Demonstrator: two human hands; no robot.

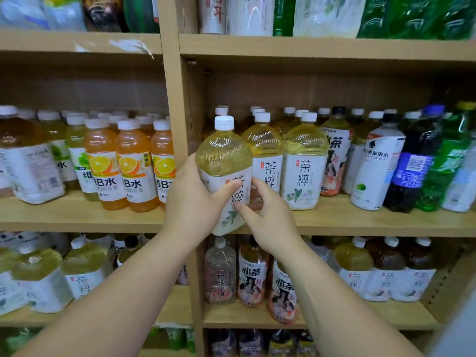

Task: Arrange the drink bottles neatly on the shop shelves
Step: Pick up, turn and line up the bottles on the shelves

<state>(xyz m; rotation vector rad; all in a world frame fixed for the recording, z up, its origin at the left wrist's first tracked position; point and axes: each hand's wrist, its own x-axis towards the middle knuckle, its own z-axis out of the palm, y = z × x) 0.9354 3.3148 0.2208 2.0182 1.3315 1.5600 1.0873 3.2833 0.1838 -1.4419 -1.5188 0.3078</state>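
A: From the head camera, where is the tea bottle (224, 163)?

B: At the front edge of the middle shelf (360, 220), beside the upright post (177, 124) and just left of two matching bottles (305, 161).

A: And the hands?

B: The left hand (192, 202) wraps its left side, thumb on the label. The right hand (268, 217) pinches its right side — both hold it.

The person's left grip (192, 202) and right grip (268, 222) are bare hands with short, trimmed nails. The left forearm (123, 292) and right forearm (334, 292) are bare and slim.
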